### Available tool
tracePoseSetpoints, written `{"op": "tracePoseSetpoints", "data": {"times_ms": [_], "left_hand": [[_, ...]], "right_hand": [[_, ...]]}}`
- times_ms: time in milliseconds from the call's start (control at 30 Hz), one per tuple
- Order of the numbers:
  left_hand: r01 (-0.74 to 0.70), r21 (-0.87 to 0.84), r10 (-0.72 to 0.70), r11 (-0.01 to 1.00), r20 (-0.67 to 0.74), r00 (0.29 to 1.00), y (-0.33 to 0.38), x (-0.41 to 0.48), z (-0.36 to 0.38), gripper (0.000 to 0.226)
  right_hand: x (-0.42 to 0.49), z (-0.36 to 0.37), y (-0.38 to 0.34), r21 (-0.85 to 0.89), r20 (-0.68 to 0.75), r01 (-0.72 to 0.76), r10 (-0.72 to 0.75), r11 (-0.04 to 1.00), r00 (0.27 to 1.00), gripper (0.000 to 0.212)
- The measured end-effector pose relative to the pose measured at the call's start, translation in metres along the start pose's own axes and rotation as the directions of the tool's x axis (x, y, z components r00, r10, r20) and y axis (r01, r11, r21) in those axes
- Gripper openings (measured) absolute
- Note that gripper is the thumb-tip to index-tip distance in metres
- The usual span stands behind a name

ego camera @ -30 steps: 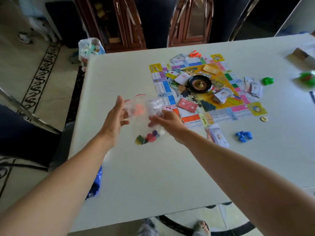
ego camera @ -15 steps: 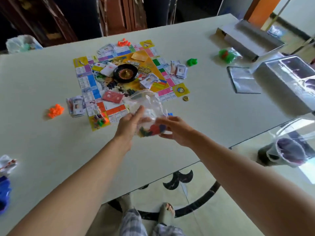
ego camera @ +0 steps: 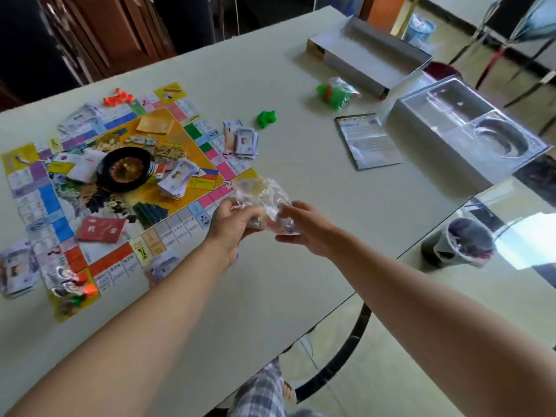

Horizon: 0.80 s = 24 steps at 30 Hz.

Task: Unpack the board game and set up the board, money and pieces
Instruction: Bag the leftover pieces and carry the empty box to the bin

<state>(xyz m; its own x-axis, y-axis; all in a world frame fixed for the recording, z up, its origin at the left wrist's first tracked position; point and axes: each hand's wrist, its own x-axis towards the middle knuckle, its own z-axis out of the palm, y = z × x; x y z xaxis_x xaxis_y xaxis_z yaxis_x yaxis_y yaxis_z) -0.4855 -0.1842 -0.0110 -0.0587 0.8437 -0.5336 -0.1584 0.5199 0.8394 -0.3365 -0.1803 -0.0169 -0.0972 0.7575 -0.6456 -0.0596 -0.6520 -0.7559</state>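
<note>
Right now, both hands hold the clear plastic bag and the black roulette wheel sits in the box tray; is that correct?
Not quite: the head view shows the black roulette wheel sitting on the game board, not in the box tray. The left hand and right hand do hold the clear plastic bag.

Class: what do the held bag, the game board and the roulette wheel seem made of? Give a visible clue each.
Bag: thin clear plastic film; crinkled, glossy, see-through.
Game board: printed paper or thin card; edges lie uneven.
Roulette wheel: probably hard black plastic; smooth rim, slight sheen.
</note>
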Motion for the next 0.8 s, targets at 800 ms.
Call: {"op": "tracePoseSetpoints", "data": {"times_ms": [800], "left_hand": [[-0.207,0.948,0.183,0.239,0.166,0.969,-0.012,0.159,0.214,0.096]], "right_hand": [[0.150,-0.211,-0.107,-0.623,0.143,0.173,-0.106,0.763,0.984,0.045]]}}
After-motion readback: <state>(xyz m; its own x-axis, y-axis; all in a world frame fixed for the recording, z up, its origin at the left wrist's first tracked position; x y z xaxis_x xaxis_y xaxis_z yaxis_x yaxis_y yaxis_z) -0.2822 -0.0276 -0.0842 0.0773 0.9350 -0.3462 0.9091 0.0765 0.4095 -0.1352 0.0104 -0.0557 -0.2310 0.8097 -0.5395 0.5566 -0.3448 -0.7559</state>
